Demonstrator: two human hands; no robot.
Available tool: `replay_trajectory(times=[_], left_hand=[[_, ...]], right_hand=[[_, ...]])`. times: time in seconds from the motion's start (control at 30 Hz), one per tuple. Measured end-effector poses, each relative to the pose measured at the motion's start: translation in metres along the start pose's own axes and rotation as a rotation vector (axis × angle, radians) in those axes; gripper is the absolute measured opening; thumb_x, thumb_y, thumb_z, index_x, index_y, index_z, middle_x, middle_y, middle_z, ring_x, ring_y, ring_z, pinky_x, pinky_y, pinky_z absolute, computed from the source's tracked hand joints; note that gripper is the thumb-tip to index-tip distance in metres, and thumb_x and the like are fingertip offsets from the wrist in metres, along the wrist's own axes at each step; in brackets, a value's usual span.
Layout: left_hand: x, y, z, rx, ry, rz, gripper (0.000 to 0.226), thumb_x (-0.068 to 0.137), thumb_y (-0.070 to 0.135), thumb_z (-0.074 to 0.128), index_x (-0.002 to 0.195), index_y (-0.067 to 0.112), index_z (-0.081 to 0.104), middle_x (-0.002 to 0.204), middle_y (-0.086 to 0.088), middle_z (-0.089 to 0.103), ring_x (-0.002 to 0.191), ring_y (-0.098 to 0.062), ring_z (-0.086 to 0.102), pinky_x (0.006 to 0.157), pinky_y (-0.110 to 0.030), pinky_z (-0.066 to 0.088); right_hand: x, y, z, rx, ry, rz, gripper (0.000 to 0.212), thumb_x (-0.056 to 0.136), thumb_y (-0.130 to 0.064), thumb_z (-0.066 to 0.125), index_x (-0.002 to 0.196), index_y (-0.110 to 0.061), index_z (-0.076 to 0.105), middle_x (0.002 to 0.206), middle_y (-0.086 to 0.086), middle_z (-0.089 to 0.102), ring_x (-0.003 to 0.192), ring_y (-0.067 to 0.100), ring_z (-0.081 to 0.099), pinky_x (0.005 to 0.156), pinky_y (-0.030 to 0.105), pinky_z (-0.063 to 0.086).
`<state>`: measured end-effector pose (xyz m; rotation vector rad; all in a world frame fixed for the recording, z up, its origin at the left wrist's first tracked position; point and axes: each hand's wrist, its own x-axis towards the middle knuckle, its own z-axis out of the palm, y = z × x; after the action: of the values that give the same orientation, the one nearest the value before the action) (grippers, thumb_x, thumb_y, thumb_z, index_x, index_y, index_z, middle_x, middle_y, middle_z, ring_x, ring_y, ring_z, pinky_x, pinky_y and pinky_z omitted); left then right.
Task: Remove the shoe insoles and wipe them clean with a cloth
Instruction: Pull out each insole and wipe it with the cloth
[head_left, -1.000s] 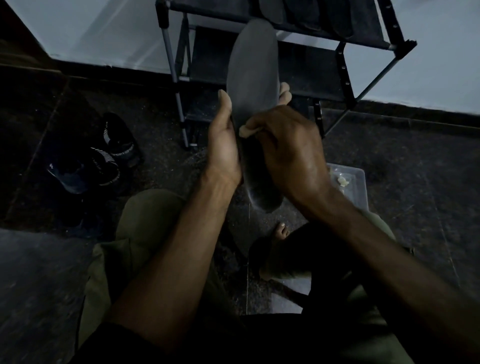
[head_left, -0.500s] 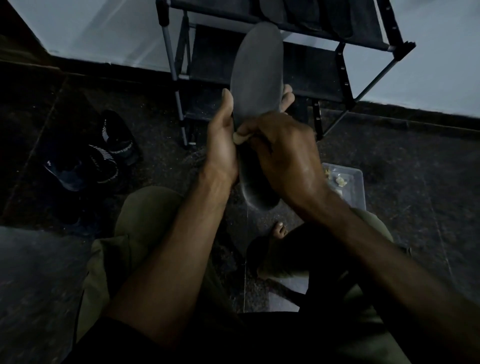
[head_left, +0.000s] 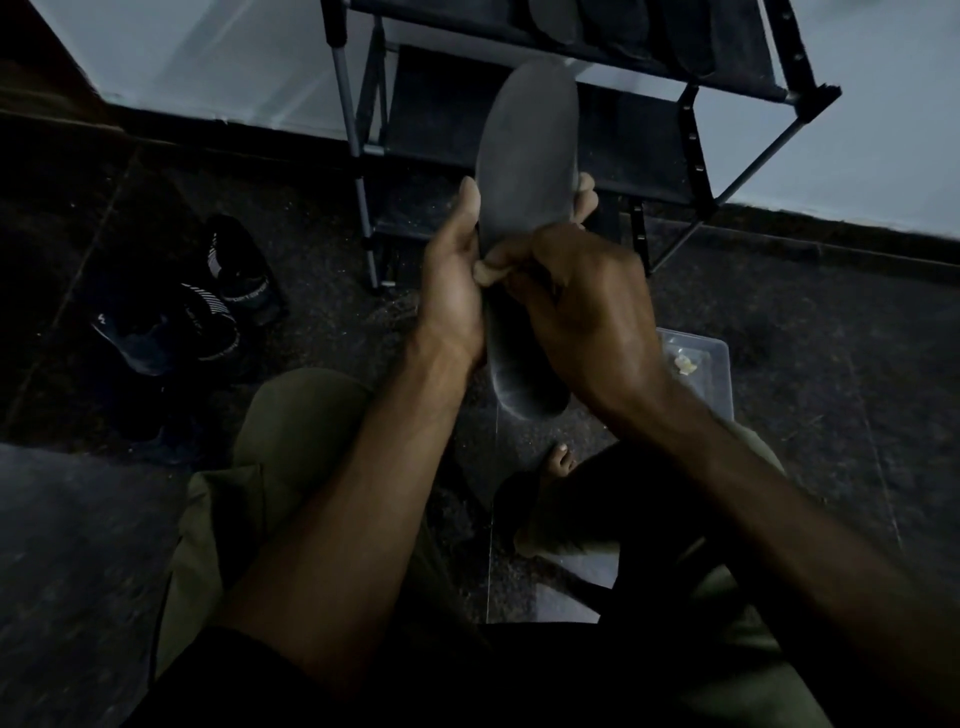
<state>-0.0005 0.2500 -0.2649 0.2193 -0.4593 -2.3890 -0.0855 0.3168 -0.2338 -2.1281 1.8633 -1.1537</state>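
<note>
- A dim room with a dark speckled floor (head_left: 779, 364) and a pale wall behind; a black shoe rack (head_left: 649, 130) stands against that wall, and it serves as the landmark here.
- The insole (head_left: 524, 156) is already out of its shoe, held upright in front of the rack's lower shelf, toe end up and heel end down; so removal looks done for this one; wiping seems to be the step in hand, though no cloth can be made out in this light.
- The left hand (head_left: 452, 291) cradles the insole from behind; its thumb lies along the left edge and its fingertips show past the right edge.
- The right hand (head_left: 582, 312) lies across the insole's middle, fingers curled as if pinching something small against it; what, I cannot tell.
- Dark sneakers (head_left: 208, 312) lie on the floor left of the rack; a clear plastic container (head_left: 717, 364) sits below the rack, to the right.
- More insoles likely remain to be done.
</note>
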Motion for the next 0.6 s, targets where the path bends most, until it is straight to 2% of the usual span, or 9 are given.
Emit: replay_trajectory(times=[0.1, 0.17, 0.23, 0.33, 0.4, 0.5, 0.6], left_hand=[[0.002, -0.001, 0.000, -0.004, 0.087, 0.022, 0.062, 0.104, 0.044, 0.023, 0.134, -0.003, 0.048, 0.132, -0.026, 0.054, 0.122, -0.032, 0.055, 0.108, -0.042, 0.039], [0.001, 0.000, -0.001, 0.034, 0.142, 0.053, 0.056, 0.104, 0.042, 0.027, 0.129, -0.001, 0.051, 0.120, -0.020, 0.061, 0.113, -0.030, 0.059, 0.105, -0.041, 0.042], [0.000, 0.003, 0.001, 0.021, 0.109, 0.030, 0.061, 0.104, 0.046, 0.026, 0.133, -0.003, 0.047, 0.132, -0.023, 0.054, 0.123, -0.032, 0.052, 0.113, -0.042, 0.035], [-0.001, 0.006, -0.005, -0.027, 0.020, 0.008, 0.072, 0.103, 0.050, 0.020, 0.144, -0.009, 0.030, 0.153, -0.027, 0.026, 0.142, -0.034, 0.028, 0.121, -0.041, 0.016], [0.000, 0.004, -0.007, -0.023, 0.008, 0.010, 0.073, 0.103, 0.049, 0.021, 0.146, -0.009, 0.026, 0.156, -0.026, 0.021, 0.145, -0.033, 0.024, 0.121, -0.039, 0.016], [0.002, 0.000, -0.002, -0.003, 0.068, 0.016, 0.067, 0.103, 0.048, 0.023, 0.142, -0.006, 0.036, 0.149, -0.027, 0.035, 0.139, -0.036, 0.035, 0.119, -0.043, 0.024], [0.005, -0.003, -0.003, 0.054, 0.183, 0.066, 0.053, 0.104, 0.043, 0.028, 0.128, 0.003, 0.053, 0.121, -0.018, 0.062, 0.115, -0.030, 0.058, 0.107, -0.042, 0.042]], right_hand=[[0.024, 0.007, 0.001, -0.043, 0.067, 0.030, 0.012, 0.087, -0.004, 0.066, 0.095, -0.010, 0.072, 0.093, -0.001, 0.072, 0.087, 0.007, 0.066, 0.080, 0.022, 0.054], [0.033, 0.009, 0.004, -0.053, 0.109, 0.048, 0.011, 0.087, -0.004, 0.065, 0.094, -0.010, 0.071, 0.092, -0.002, 0.072, 0.086, 0.005, 0.065, 0.081, 0.022, 0.053], [0.028, 0.006, 0.006, -0.040, 0.088, 0.051, 0.013, 0.088, -0.002, 0.063, 0.095, -0.010, 0.071, 0.093, -0.002, 0.072, 0.086, 0.005, 0.066, 0.080, 0.024, 0.054], [0.003, -0.003, 0.008, 0.000, 0.021, -0.006, 0.014, 0.087, -0.001, 0.063, 0.096, -0.008, 0.071, 0.095, 0.001, 0.071, 0.089, 0.006, 0.065, 0.080, 0.018, 0.052], [-0.008, -0.005, 0.006, -0.011, 0.002, -0.034, 0.015, 0.085, -0.001, 0.064, 0.097, -0.008, 0.071, 0.095, 0.001, 0.071, 0.089, 0.005, 0.063, 0.081, 0.016, 0.050], [0.005, 0.007, 0.000, -0.061, 0.035, -0.006, 0.015, 0.086, -0.001, 0.063, 0.096, -0.009, 0.072, 0.094, 0.001, 0.072, 0.088, 0.010, 0.066, 0.080, 0.024, 0.053], [0.029, 0.022, -0.007, -0.107, 0.080, 0.048, 0.013, 0.089, -0.005, 0.061, 0.097, -0.009, 0.070, 0.097, 0.003, 0.071, 0.089, 0.012, 0.067, 0.080, 0.032, 0.055]])
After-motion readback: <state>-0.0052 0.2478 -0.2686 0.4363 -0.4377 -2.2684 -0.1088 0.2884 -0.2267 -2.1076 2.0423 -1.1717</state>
